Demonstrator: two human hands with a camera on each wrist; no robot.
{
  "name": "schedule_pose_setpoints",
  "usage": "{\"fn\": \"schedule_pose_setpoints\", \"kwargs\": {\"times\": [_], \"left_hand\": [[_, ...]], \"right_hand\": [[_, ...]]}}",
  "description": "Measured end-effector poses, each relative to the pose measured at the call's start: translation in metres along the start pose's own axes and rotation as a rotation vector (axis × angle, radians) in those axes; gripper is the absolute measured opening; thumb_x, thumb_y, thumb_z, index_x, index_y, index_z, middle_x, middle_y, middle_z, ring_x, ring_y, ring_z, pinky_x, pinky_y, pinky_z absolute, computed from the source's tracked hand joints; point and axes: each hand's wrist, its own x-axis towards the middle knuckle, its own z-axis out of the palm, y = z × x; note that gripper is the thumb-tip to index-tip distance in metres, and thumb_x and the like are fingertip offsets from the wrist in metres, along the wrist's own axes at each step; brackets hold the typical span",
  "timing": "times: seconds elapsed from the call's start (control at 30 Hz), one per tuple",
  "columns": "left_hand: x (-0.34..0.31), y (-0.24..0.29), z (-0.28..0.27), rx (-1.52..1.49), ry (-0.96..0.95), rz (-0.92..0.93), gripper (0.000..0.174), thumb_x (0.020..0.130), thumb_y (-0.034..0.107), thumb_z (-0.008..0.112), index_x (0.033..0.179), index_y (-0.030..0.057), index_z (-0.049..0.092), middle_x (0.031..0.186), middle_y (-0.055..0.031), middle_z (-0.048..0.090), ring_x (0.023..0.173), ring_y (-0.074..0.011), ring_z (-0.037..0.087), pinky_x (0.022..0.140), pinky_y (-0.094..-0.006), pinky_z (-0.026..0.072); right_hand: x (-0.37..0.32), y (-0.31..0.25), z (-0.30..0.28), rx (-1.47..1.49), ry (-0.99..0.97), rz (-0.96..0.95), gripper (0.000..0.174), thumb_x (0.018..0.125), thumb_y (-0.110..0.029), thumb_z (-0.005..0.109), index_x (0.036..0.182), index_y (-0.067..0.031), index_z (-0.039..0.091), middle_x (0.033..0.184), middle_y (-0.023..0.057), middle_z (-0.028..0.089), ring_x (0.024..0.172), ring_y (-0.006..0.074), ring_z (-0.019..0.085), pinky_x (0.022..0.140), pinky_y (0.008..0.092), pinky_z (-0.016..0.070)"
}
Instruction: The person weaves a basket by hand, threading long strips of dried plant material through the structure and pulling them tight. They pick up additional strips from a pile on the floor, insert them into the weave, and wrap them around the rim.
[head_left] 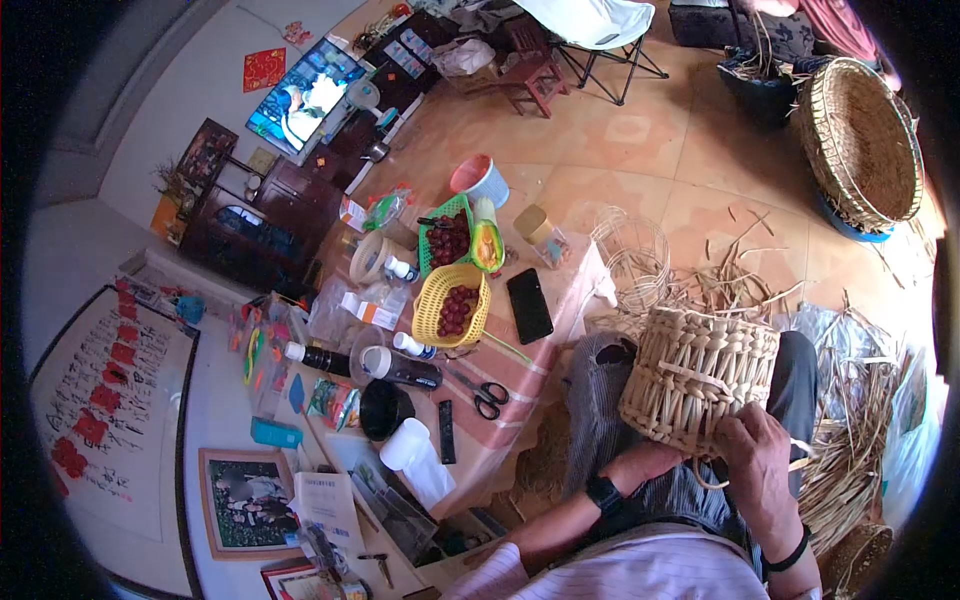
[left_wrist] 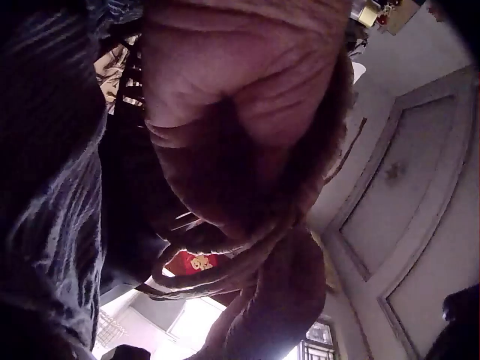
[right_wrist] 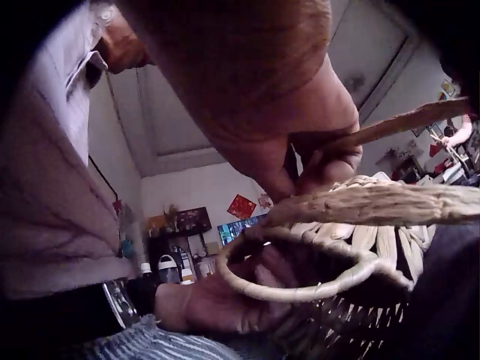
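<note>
A pale woven straw basket (head_left: 700,370) lies tilted on the person's lap. At its lower rim, the left hand (head_left: 650,462) grips the near edge; its fingers are partly hidden by the weave. The right hand (head_left: 755,455) pinches a straw strand (right_wrist: 390,206) against the rim, fingers curled. In the right wrist view, a rounded loop of strand (right_wrist: 300,291) hangs between the two hands, with the left hand (right_wrist: 225,304) below it. Seen from the left wrist, the left palm (left_wrist: 240,97) fills the upper middle, and bent strands (left_wrist: 217,281) cross below the fingers.
At left, a table holds a yellow basket (head_left: 430,310) of dark red fruit, a phone (head_left: 530,305), scissors (head_left: 488,398) and several bottles. Loose straw (head_left: 860,450) lies right of the legs. A large round basket (head_left: 865,145) stands farther off, and a wire-like frame (head_left: 632,250) sits on the floor.
</note>
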Motion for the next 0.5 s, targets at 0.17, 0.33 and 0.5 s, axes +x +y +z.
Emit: {"fn": "schedule_pose_setpoints", "kwargs": {"times": [0.17, 0.33, 0.5], "left_hand": [[-0.008, -0.023, 0.014, -0.717, -0.039, -0.159, 0.050, 0.110, 0.031, 0.057, 0.154, 0.0087, 0.049, 0.161, -0.0087, 0.048, 0.149, -0.0263, 0.043, 0.126, -0.0438, 0.0329], [-0.011, -0.010, 0.001, -0.589, 0.058, -0.108, 0.051, 0.111, 0.029, 0.055, 0.156, 0.0084, 0.046, 0.161, -0.0097, 0.047, 0.149, -0.0257, 0.042, 0.128, -0.0441, 0.0317], [0.004, -0.001, -0.010, 0.154, -0.033, -0.100, 0.053, 0.114, 0.027, 0.049, 0.162, 0.0070, 0.037, 0.167, -0.0125, 0.039, 0.153, -0.0262, 0.036, 0.132, -0.0443, 0.0243]], "right_hand": [[0.009, -0.002, -0.025, -0.036, -0.018, -0.024, 0.019, 0.074, -0.012, 0.075, 0.092, -0.0060, 0.070, 0.083, 0.0084, 0.058, 0.076, 0.0298, 0.064, 0.068, 0.0428, 0.0521], [0.006, 0.008, -0.012, -0.028, -0.046, -0.063, 0.017, 0.075, -0.013, 0.077, 0.091, -0.0078, 0.072, 0.083, 0.0095, 0.060, 0.077, 0.0321, 0.065, 0.069, 0.0445, 0.0523], [0.013, -0.005, -0.026, -0.004, -0.087, 0.026, 0.011, 0.080, -0.012, 0.076, 0.089, -0.0080, 0.071, 0.084, 0.0115, 0.060, 0.075, 0.0352, 0.065, 0.068, 0.0467, 0.0519]]}}
